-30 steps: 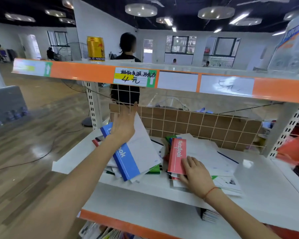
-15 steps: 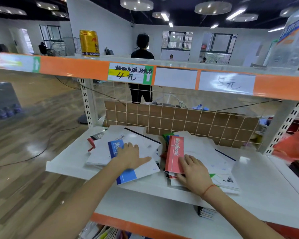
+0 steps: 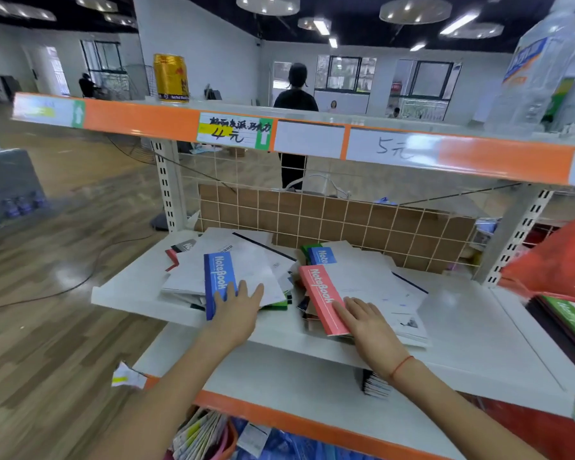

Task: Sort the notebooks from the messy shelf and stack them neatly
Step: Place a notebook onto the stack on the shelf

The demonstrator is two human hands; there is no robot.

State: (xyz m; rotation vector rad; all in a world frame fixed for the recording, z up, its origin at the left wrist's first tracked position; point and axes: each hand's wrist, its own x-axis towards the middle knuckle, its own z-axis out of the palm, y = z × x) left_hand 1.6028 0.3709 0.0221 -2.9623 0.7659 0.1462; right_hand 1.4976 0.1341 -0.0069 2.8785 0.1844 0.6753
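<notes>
My left hand (image 3: 236, 305), fingers spread flat, has slid nearer on the blue notebook (image 3: 220, 282); right hand (image 3: 367, 322) stays flat beside the red notebook (image 3: 322, 298).

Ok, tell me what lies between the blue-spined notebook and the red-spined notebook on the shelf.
In the head view, between the blue-spined notebook and the red-spined notebook lie jumbled notebook edges, one green-edged; no bare shelf shows there.

A gold can (image 3: 171, 78) and a clear plastic bottle (image 3: 538, 66) are set on the top shelf; price labels (image 3: 234, 133) are stuck along its orange edge.
</notes>
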